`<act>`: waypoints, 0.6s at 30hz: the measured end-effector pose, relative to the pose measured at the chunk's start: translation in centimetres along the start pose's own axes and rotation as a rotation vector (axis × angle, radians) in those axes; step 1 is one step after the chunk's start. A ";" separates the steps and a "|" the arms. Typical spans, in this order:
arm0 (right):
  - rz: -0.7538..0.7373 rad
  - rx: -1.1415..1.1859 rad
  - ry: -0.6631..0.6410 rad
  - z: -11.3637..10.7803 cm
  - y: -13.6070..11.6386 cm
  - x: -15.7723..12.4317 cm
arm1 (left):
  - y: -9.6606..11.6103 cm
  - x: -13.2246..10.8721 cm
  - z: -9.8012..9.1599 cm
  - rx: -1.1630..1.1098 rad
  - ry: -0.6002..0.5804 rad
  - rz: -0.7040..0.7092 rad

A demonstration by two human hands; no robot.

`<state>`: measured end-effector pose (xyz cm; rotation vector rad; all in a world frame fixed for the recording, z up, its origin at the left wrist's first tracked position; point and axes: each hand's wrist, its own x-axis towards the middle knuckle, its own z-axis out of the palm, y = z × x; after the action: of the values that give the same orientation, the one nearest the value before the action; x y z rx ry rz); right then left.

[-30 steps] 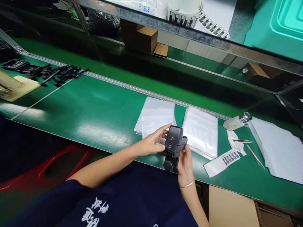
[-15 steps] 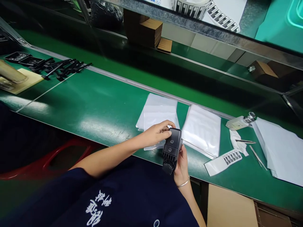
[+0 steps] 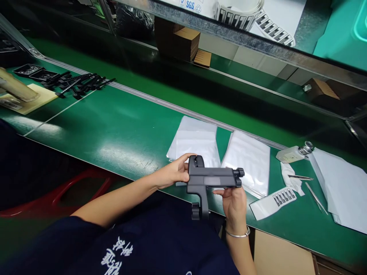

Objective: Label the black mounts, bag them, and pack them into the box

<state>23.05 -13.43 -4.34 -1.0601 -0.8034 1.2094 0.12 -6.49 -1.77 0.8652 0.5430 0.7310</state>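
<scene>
Evidently mid-inspection: the dark grey plastic mount (image 3: pixel 210 178) with its clamp stem is held level over the near edge of the green bench (image 3: pixel 114 130), the left hand (image 3: pixel 172 175) pinching one end and the right hand (image 3: pixel 233 200) holding the other from beneath. Any further turning calls for grip at both ends. White plastic bags (image 3: pixel 248 160), a barcode label strip (image 3: pixel 272 198) and metal tweezers (image 3: pixel 299 177) lie behind, and none of them is in the way.

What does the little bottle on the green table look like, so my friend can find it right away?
Start at the long green table and go to its right side, beside the big white sheet. Just past the metal tweezers and the white cloth lies a small pale bottle on its side. Only it has a shiny silver cap.
</scene>
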 end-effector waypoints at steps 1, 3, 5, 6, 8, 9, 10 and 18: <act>0.031 -0.017 0.000 0.2 -0.1 0.3 | -0.6 0.2 -0.2 -0.107 0.042 -0.053; 0.079 -0.036 0.004 0.7 -0.2 0.7 | -1.7 0.4 -0.6 -0.264 0.106 -0.148; 0.104 -0.033 0.011 1.2 0.0 1.0 | -2.6 0.4 -1.0 -0.371 0.134 -0.194; 0.109 -0.035 0.019 1.4 0.0 1.1 | -2.9 0.3 -1.2 -0.407 0.140 -0.205; 0.102 -0.054 0.035 1.7 0.1 1.2 | -3.1 0.2 -1.6 -0.449 0.146 -0.226; 0.087 -0.073 0.042 1.8 0.1 1.2 | -3.1 0.3 -1.8 -0.460 0.153 -0.234; 0.058 -0.100 0.045 1.9 0.1 1.1 | -3.0 0.4 -1.9 -0.463 0.161 -0.244; -0.275 -0.724 -0.220 5.0 -1.7 -0.5 | -2.4 3.2 -2.1 -0.423 0.252 -0.271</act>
<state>18.88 -12.90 -1.07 -1.3413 -1.5764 0.8116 1.57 -4.16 -5.35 0.2992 0.6835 0.6751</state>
